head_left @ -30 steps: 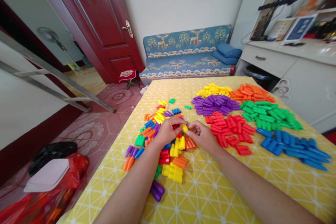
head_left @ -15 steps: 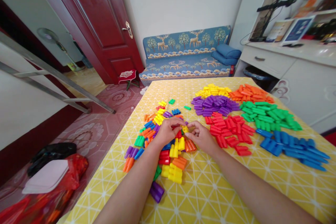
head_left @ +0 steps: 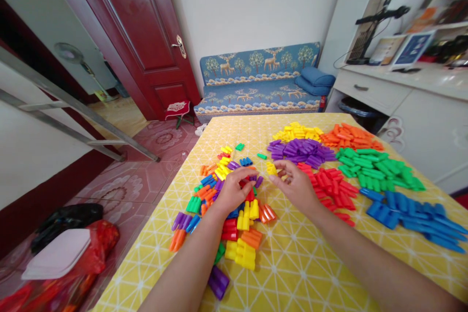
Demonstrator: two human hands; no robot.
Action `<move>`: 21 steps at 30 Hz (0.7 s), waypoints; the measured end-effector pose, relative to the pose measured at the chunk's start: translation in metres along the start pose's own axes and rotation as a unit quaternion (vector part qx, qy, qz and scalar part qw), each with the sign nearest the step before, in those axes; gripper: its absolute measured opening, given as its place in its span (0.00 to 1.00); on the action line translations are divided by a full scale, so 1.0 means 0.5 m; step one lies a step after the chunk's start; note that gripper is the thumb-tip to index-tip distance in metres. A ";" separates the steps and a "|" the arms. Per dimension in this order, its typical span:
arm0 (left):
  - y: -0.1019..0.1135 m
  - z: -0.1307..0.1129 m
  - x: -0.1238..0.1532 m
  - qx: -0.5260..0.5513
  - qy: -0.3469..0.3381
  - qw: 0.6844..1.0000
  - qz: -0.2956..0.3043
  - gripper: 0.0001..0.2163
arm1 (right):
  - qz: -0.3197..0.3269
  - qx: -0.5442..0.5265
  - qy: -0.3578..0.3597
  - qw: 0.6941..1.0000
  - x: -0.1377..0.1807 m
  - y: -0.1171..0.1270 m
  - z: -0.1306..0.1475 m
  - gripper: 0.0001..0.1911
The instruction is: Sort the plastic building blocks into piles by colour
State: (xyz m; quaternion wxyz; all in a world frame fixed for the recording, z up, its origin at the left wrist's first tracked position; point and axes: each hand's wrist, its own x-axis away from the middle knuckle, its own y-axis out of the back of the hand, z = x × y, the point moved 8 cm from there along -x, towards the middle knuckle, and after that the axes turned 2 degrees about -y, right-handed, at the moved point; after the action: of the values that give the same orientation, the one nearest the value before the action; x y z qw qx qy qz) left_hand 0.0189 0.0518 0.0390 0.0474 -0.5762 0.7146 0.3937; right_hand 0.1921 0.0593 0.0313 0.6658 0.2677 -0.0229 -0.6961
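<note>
My right hand pinches a small yellow plastic toy block at its fingertips, just above the tablecloth. Over the mixed heap of toy blocks, my left hand hovers with thumb and fingers apart and nothing visible in them. The blocks are ribbed, like short tubes joined side by side. Around the left hand lie orange blocks, yellow blocks, red blocks and purple blocks. Part of this heap is hidden under the left hand and forearm.
Sorted piles stand on the right: yellow, purple, orange, green, red and blue. A yellow patterned cloth covers the table. Behind it is a blue sofa.
My right hand has moved right, away from the left hand, carrying the yellow toy block. My left hand stays over the mixed heap, and the view has shifted slightly.
</note>
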 end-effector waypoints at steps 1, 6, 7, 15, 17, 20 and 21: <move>-0.001 0.001 0.000 0.000 0.000 1.000 0.001 0.12 | -0.018 0.029 0.015 0.999 -0.030 0.026 0.005 0.16; -0.006 0.007 -0.002 0.010 0.011 1.000 0.008 0.10 | -0.101 0.252 -0.007 0.963 -0.226 0.149 -0.043 0.17; -0.006 0.008 -0.002 0.014 0.015 1.000 0.007 0.10 | -0.108 0.292 -0.021 0.950 -0.262 0.165 -0.062 0.17; -0.007 0.008 -0.002 0.018 0.033 0.999 0.015 0.11 | -0.060 0.479 -0.054 0.874 -0.411 0.152 -0.174 0.20; -0.007 0.009 -0.002 0.015 0.038 0.999 0.016 0.11 | -0.054 0.491 -0.055 0.868 -0.419 0.140 -0.182 0.21; -0.009 0.009 -0.001 0.012 0.042 0.999 0.023 0.11 | -0.024 0.507 -0.077 0.858 -0.427 0.127 -0.192 0.20; -0.009 0.009 -0.002 0.011 0.042 0.999 0.023 0.11 | -0.005 0.514 -0.090 0.853 -0.428 0.123 -0.195 0.19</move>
State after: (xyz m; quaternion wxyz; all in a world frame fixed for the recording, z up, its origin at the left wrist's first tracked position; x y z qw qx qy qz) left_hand 0.0212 0.0551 0.0340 0.0142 -0.5749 0.7335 0.3623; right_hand 0.2813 0.2853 0.0450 0.4247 0.5080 -0.4357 -0.6097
